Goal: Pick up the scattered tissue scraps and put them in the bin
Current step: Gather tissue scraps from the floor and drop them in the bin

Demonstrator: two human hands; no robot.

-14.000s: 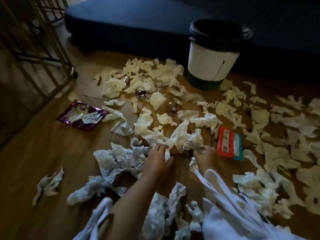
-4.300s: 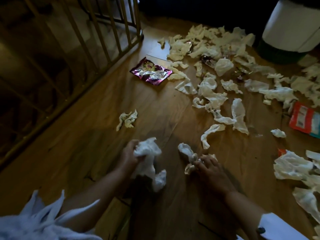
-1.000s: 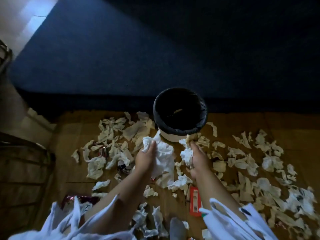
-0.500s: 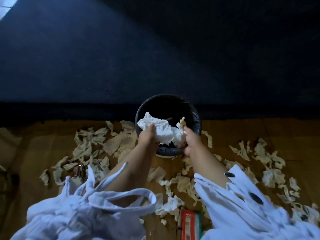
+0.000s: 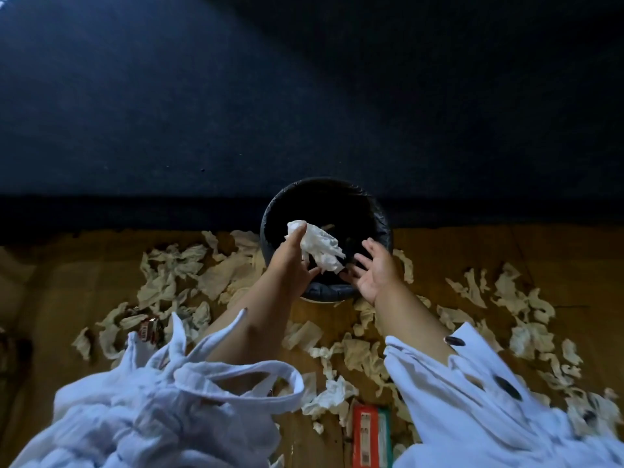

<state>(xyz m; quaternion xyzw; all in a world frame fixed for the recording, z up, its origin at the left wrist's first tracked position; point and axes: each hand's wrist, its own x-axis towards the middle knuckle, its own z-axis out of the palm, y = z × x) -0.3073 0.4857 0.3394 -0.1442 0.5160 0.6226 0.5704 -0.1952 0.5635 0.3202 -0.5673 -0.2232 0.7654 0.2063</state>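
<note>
Tissue [image 5: 319,246] is now held only by the left hand [image 5: 292,265] over the bin [image 5: 380,214]; the right hand [image 5: 374,271], spread open, has released, so many scraps [image 5: 520,298] remain.

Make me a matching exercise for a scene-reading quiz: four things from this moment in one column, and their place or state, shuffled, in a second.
Column one:
1. left hand
2. right hand
3. bin
4. red packet

Column two:
A. stands on the floor against the dark blue furniture, lined with a black bag
B. open, palm up, nothing in its grip
C. lies flat on the wooden floor at the near edge
D. holds a crumpled tissue wad over the bin's mouth

Pairs: 1-D, 2-B, 3-A, 4-C
</note>
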